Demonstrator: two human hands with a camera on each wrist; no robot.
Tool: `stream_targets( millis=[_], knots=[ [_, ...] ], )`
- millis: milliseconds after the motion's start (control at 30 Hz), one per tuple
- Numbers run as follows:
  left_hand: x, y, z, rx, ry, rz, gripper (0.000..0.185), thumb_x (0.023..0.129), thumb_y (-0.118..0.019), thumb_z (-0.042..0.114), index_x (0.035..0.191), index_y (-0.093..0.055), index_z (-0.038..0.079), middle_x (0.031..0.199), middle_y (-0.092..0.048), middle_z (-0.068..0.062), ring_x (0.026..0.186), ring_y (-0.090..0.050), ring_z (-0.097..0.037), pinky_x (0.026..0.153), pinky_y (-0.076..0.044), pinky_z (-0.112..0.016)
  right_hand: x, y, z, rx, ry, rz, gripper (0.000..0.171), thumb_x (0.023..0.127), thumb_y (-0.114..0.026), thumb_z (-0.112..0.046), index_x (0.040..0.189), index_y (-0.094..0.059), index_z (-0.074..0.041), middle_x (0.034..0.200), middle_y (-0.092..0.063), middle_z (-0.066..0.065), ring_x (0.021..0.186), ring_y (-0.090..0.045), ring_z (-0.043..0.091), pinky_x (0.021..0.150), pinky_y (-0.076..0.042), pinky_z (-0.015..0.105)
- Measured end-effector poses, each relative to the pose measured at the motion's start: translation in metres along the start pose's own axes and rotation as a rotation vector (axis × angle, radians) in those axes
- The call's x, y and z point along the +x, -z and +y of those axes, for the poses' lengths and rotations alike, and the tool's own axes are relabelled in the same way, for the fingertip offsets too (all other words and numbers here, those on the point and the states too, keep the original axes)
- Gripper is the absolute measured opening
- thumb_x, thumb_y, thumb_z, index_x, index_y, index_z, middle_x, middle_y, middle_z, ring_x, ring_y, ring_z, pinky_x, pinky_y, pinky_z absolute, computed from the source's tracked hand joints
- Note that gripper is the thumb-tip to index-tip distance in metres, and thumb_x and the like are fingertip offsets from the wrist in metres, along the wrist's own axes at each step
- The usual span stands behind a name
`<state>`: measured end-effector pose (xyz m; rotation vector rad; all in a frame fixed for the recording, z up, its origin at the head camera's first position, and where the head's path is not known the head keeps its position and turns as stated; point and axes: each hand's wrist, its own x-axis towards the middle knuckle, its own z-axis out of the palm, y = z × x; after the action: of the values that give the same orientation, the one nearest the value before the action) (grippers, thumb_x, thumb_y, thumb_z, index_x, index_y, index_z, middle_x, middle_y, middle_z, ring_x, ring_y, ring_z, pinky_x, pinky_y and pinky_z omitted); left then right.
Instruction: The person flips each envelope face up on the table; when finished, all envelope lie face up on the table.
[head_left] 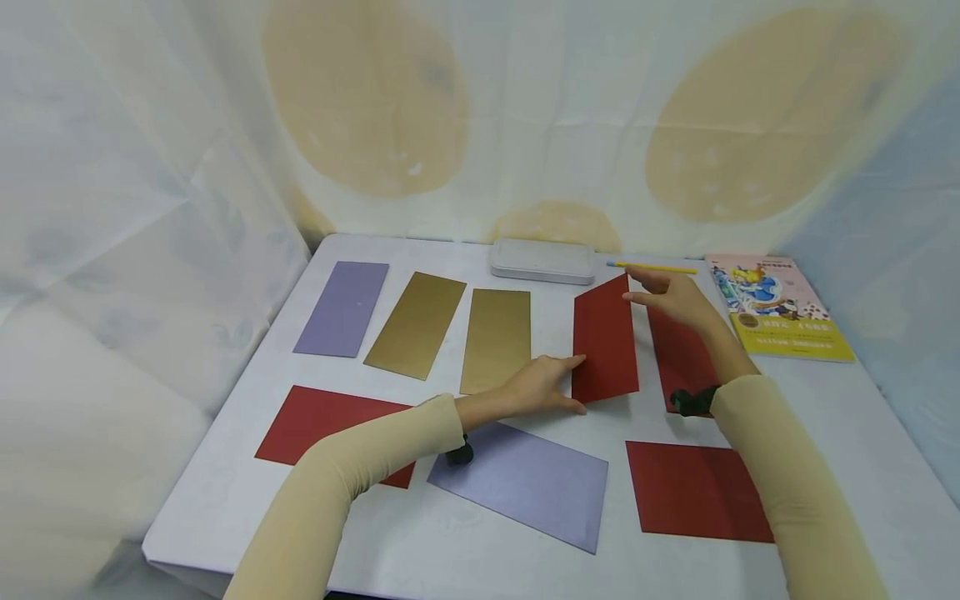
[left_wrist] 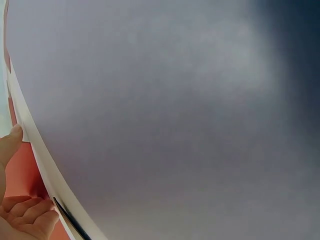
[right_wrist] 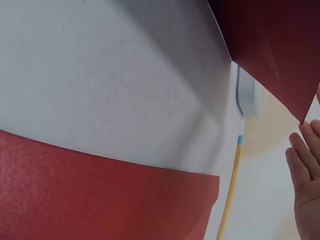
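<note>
The right hand [head_left: 671, 298] pinches the upper corner of one smooth red rectangular card [head_left: 606, 342], tilted up over the white table [head_left: 202, 508]; the left hand [head_left: 536, 387], thumb and fingers spread, touches its left edge. Around lie three flat red cards [head_left: 697, 492], two metallic-gold cards [head_left: 497, 337] and two lavender cards [head_left: 342, 308].

Head view bright; left wrist view blurred, glare on lilac card [left_wrist: 160, 125]; soft shadow beneath red card [head_left: 604, 337]
</note>
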<state>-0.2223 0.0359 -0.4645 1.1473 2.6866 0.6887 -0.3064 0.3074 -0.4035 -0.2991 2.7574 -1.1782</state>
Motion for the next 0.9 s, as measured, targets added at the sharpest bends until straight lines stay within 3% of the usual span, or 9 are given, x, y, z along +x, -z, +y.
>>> stream_targets(
  millis=[400,700,900],
  knots=[
    [-0.004,-0.002,0.001,-0.043,-0.010,0.006,0.079,0.081,-0.080,0.030,0.144,-0.043,0.001,0.136,-0.055,-0.007,0.123,-0.052,-0.010,0.096,-0.039,-0.015,-0.003,-0.001,-0.010,0.071,0.024,0.012,0.074,0.089,-0.068,-0.043,0.150,-0.036,-0.017,0.152,-0.036,0.007,0.140,-0.031,0.033,0.106,-0.033,0.051],
    [-0.006,-0.001,0.000,-0.089,-0.054,0.013,0.077,0.080,-0.079,0.022,0.145,-0.041,0.002,0.133,-0.058,-0.008,0.117,-0.056,-0.010,0.092,-0.040,-0.014,-0.009,-0.005,-0.023,0.118,0.034,0.056,0.074,0.087,-0.071,-0.041,0.150,-0.038,-0.018,0.151,-0.038,0.006,0.139,-0.032,0.029,0.107,-0.032,0.047],
    [-0.008,0.001,0.001,-0.107,-0.075,0.001,0.076,0.081,-0.079,0.021,0.145,-0.042,0.003,0.133,-0.058,-0.009,0.118,-0.055,-0.012,0.094,-0.040,-0.015,-0.008,-0.009,-0.024,0.093,0.039,0.080,0.074,0.085,-0.072,-0.043,0.147,-0.042,-0.016,0.149,-0.041,0.006,0.138,-0.034,0.030,0.107,-0.032,0.046]
  ],
)
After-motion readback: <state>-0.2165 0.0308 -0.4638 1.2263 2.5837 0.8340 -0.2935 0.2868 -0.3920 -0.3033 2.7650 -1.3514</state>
